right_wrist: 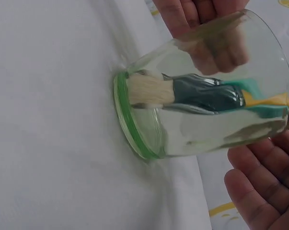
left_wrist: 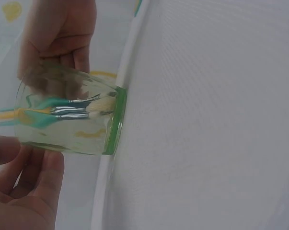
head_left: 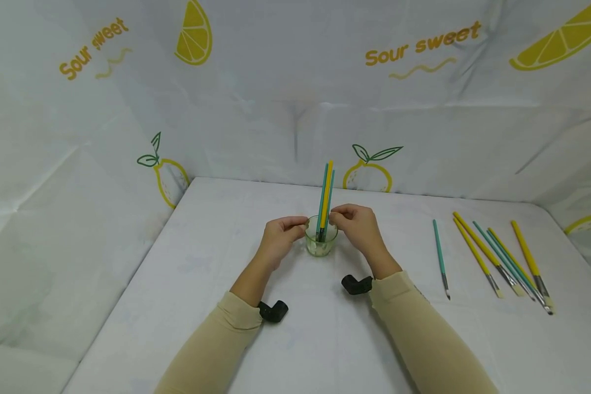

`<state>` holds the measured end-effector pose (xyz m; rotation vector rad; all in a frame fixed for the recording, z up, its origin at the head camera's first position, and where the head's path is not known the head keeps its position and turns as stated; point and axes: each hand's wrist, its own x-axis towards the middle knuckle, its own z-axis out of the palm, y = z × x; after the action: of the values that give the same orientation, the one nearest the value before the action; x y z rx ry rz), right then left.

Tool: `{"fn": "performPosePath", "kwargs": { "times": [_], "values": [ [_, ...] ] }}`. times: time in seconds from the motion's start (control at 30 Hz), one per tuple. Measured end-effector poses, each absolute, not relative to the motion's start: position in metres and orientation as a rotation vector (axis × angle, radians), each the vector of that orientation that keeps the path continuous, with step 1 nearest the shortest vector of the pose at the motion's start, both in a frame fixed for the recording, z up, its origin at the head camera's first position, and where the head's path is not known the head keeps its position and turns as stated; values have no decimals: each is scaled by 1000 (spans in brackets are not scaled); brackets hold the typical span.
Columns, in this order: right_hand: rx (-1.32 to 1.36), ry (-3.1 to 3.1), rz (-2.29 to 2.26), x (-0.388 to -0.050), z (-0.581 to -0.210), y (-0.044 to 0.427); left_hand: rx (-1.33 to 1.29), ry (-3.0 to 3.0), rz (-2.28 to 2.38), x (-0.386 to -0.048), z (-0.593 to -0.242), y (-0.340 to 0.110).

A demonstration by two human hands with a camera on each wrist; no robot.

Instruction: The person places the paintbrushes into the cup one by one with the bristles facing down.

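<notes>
A clear glass cup (head_left: 320,249) with a green-tinted base stands upright on the table, between both hands. Three paintbrushes (head_left: 326,197), one yellow-handled and two teal, stand in it with bristles down. At the cup's left rim my left hand (head_left: 279,239) holds the glass with thumb and fingertips; in the left wrist view the left hand (left_wrist: 29,184) lies at the lower left. Opposite, my right hand (head_left: 361,229) pinches the right rim beside the brush handles. The right wrist view shows the brush bristles (right_wrist: 149,89) through the glass and the right hand (right_wrist: 266,187) below.
On the right of the white-covered table (head_left: 216,339) lie several loose paintbrushes (head_left: 502,257), yellow and teal. One teal brush (head_left: 439,251) lies apart, nearer the right arm. A white lemon-print cloth (head_left: 256,109) hangs behind the table and along its sides.
</notes>
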<state>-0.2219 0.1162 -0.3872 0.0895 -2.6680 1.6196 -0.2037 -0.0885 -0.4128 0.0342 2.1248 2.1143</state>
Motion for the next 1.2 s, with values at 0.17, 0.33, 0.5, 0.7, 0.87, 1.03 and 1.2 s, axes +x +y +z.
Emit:
{"fn": "performPosePath", "kwargs": {
  "times": [0.17, 0.33, 0.5, 0.7, 0.87, 1.03, 1.2],
  "values": [
    [64, -2731, 1545, -222, -379, 143, 35, 2134, 2108, -204, -412, -86],
    [34, -2872, 1383, -223, -365, 186, 17, 2125, 2100, -203, -410, -86],
    [-49, -2977, 1301, -219, -354, 235, -14, 2105, 2101, -204, -411, -88],
    [-219, -3075, 1247, -210, -352, 286, -23, 2100, 2101, -203, -410, -89],
    [-326, -3142, 1275, -204, -361, 317, -38, 2097, 2098, -203, -410, -89],
    [-393, -3232, 1196, -203, -373, 334, -42, 2098, 2093, -204, -411, -88],
    [-354, -3347, 1050, -205, -383, 346, -41, 2106, 2091, -204, -412, -88]
  ]
}}
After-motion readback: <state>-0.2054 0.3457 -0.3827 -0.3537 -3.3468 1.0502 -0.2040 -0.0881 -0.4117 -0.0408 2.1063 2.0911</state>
